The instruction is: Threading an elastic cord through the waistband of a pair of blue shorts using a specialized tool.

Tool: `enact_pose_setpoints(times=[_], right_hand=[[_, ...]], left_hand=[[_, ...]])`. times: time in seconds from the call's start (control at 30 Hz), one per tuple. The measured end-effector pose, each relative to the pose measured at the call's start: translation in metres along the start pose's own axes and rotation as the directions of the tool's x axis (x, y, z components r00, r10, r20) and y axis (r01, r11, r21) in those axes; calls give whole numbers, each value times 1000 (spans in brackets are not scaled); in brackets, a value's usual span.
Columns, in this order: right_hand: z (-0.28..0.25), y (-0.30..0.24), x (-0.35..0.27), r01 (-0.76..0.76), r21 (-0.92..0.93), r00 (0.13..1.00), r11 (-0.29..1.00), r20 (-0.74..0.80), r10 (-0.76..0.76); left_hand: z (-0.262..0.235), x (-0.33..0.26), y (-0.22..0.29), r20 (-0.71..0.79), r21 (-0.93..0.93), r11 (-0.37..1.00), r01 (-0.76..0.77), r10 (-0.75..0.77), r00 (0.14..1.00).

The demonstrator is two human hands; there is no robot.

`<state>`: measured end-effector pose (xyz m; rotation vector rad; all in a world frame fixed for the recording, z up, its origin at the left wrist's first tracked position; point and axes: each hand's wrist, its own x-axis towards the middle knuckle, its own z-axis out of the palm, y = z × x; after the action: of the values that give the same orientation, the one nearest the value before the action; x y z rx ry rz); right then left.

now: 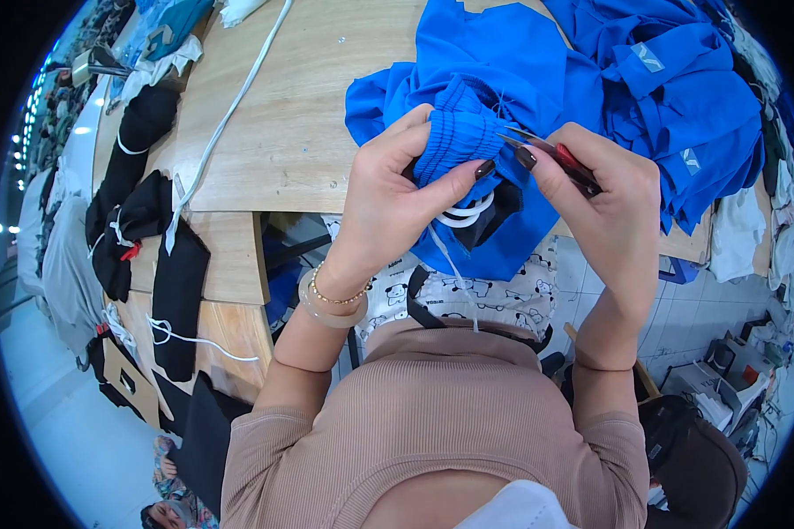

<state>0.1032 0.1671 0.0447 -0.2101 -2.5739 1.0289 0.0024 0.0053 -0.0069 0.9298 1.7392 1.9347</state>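
Pale wooden worktop point(291, 132) carries a heap of bright blue fabric garments point(679, 79) at its right and black fabric pieces point(141, 212) along its left edge. Left hand point(397, 198) is clamped on the gathered elastic waistband of a blue garment point(459, 132), held above the worktop's near edge. Right hand point(604, 198) is closed around red-handled metal thread snips point(556, 157), tips touching the waistband.

A single fisheye view looks steeply down from the person's head, close over the chest and forearms rising from the lower edge. It faces forward across the pale wooden desk point(282, 132), whose straight edges bend near the dark round rim; the floor shows at both sides.
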Motion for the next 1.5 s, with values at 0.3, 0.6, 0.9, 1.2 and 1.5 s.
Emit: enact_pose_setpoints(times=[0.3, 0.6, 0.9, 1.2, 1.5], right_hand=[[0, 0, 0, 20, -46, 1000, 999, -16, -20], [-1, -1, 3, -23, 102, 996, 995, -78, 31], [30, 11, 19, 313, 57, 917, 948, -279, -286], [11, 39, 32, 189, 65, 881, 980, -453, -140], [6, 6, 4, -34, 459, 984, 888, -142, 111]], left_hand=[[0, 0, 0, 1, 35, 999, -16, 16, 1000], [1, 0, 1, -21, 0, 1000, 11, -11, 1000], [3, -1, 5, 6, 15, 999, 50, -50, 999], [3, -3, 3, 18, -59, 990, 129, -128, 992], [0, 0, 6, -17, -68, 993, 100, -101, 995]])
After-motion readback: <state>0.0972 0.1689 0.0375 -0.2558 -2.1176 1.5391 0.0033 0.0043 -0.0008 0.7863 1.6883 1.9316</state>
